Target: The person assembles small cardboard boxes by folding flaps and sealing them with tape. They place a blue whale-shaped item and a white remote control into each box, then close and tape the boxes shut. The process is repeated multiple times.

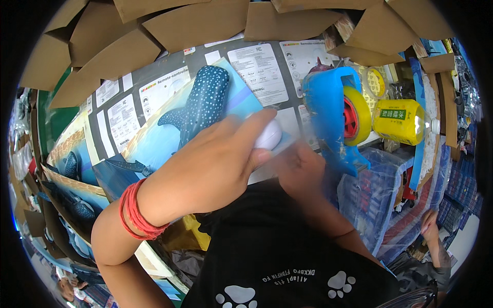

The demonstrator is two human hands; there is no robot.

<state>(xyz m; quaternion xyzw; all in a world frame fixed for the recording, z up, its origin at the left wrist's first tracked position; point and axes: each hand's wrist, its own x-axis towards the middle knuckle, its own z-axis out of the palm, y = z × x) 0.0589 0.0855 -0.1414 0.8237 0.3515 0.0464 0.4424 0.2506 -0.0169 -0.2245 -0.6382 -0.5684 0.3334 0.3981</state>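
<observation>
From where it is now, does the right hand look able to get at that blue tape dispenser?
Probably yes. The right hand sits just left of the blue tape dispenser, with nothing between them, though the hand is blurred and seems busy on the box with the whale shark picture.

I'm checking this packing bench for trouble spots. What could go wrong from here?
1. The right hand is blurred beside the blue tape dispenser, so its cutting edge might nick a finger.
2. The left hand holds a small white object over the shark box; it may slip.
3. The yellow bottle lies sideways and might roll.
</observation>
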